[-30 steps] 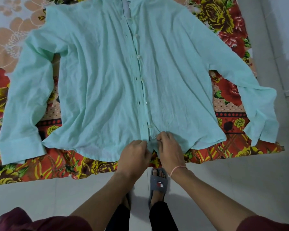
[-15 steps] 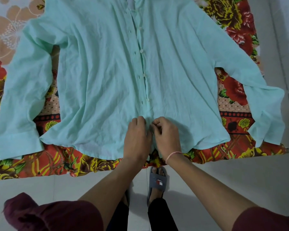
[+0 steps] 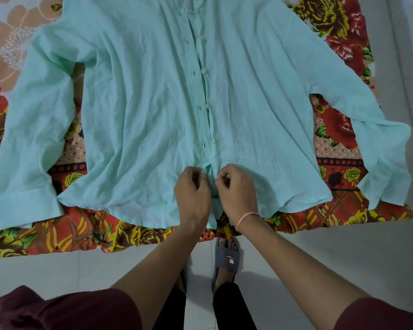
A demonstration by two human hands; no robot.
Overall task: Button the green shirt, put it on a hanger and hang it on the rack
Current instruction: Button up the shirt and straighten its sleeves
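Observation:
The green shirt [image 3: 141,110] lies flat, front up, sleeves spread wide on a flowered bedsheet. Its placket runs down the middle, with white buttons [image 3: 203,70] on the right edge and buttonholes on the left edge lying side by side. My left hand [image 3: 193,194] pinches the left placket edge near the hem. My right hand [image 3: 236,189] pinches the right placket edge just beside it, fingers curled. The two hands sit a few centimetres apart above the hem. No hanger or rack is in view.
The flowered red and yellow bedsheet [image 3: 81,232] covers a bed whose near edge runs across the frame. Pale tiled floor [image 3: 320,256] lies below it. My feet in grey slippers [image 3: 227,256] stand at the edge.
Both hands moved up the placket from the hem edge and drew slightly apart. The view shifted a little toward the lower part of the shirt.

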